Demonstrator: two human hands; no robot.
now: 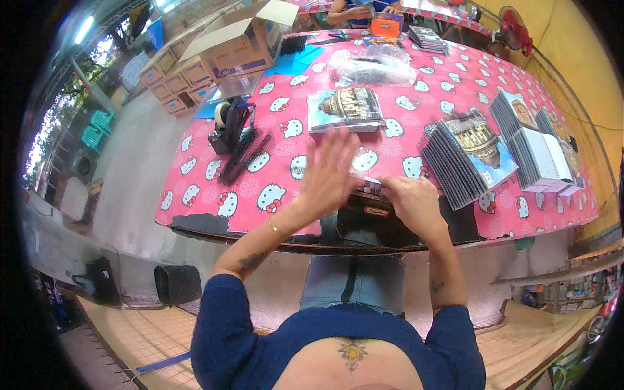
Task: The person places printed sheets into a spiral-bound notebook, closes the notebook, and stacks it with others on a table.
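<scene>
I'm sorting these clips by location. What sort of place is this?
It looks like a small workshop or packing area, perhaps for notebooks: stacked notebooks with picture covers and a tape dispenser stand on a long pink-covered table, with cardboard boxes piled beyond it.

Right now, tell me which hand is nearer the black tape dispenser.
Left. The left hand is apart from the black tape dispenser, to its right and lower in the view; the right hand is farther right and lower.
</scene>
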